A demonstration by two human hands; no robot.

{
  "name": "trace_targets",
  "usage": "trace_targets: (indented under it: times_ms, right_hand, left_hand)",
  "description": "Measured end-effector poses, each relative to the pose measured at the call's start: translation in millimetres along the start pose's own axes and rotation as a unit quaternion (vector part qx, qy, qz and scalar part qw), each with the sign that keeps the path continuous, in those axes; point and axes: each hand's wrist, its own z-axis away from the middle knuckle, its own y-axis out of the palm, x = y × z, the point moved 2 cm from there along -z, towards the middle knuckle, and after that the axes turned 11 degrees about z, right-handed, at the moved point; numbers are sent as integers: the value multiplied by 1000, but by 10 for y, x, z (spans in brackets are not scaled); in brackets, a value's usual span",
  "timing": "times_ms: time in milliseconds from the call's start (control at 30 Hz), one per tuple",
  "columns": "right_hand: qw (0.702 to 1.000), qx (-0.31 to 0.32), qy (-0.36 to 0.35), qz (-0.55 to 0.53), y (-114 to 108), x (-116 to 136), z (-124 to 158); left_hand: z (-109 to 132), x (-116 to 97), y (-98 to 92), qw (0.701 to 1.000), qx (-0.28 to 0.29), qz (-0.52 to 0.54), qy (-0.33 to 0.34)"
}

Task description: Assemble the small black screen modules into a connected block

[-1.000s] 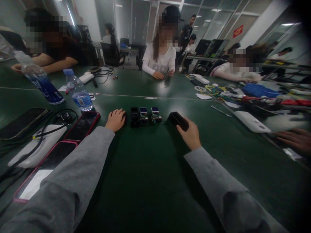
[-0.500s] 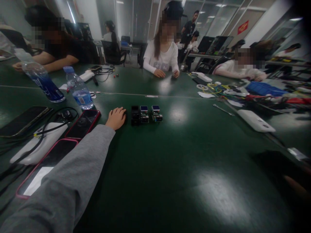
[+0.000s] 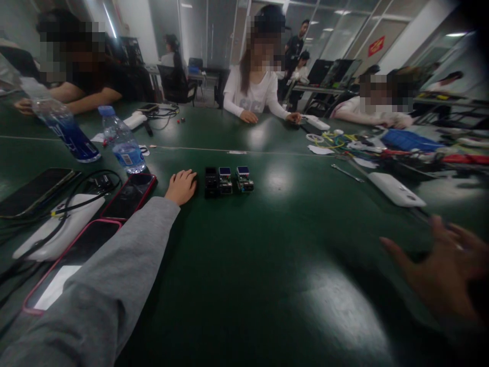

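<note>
My left hand lies palm down on the dark green table, fingers stretched out and nothing in it. Just right of its fingertips stands a black box-like piece. Beside that piece are two small circuit boards, one close against it and another slightly apart, each with a little screen on top. At the lower right, my right hand hovers over the table with thumb and fingers spread. It holds nothing, and its edge is slightly blurred.
Phones, a white power bank with black cables, and two water bottles crowd the left side. On the right lie a white power strip, a wrench and tangled wires. Several people sit around the table.
My right hand has come into view from the right edge, fingers spread. My left hand stays in place. The person opposite has stretched one hand toward a white device.
</note>
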Motion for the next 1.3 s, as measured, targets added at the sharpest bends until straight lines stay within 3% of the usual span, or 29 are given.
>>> trace_targets:
  times_ms: [67, 167, 267, 333, 400, 533, 733, 967, 1167, 1300]
  right_hand:
    - [998, -56, 12, 11, 110, 306, -150]
    - [994, -2, -96, -43, 482, 1092, -417]
    - [981, 19, -159, -106, 873, 1839, -710]
    - [976, 21, -170, -139, 1077, 2148, -894]
    - [971, 23, -169, -168, 1222, 2290, -1032]
    - [964, 40, -163, -205, 1353, 2276, -1122]
    - [959, 47, -125, -251, 1328, 2208, -1106]
    - [924, 37, -3, -382, 1506, 2082, -1190]
    - [928, 67, 56, -362, 1626, 2017, -1196]
    - [937, 44, 70, -340, 1579, 2025, -1201]
  left_hand:
    - [-1, 2, 0, 1000, 2, -1, 0]
    - [-2, 6, 3, 1000, 1, -7, -1]
    - [-3, 9, 7, 1000, 2, -4, -2]
    - [-1, 7, 6, 1000, 0, -1, -2]
    - [4, 1, 0, 1000, -2, -1, -2]
    - [13, -20, -15, 1000, 0, 1, -4]
    - [14, -36, -23, 1000, 10, -3, -12]
    - [20, -51, -29, 1000, 10, -9, -11]
    - [14, -36, -30, 1000, 13, -3, -10]
    - [16, -33, -29, 1000, 14, -4, -8]
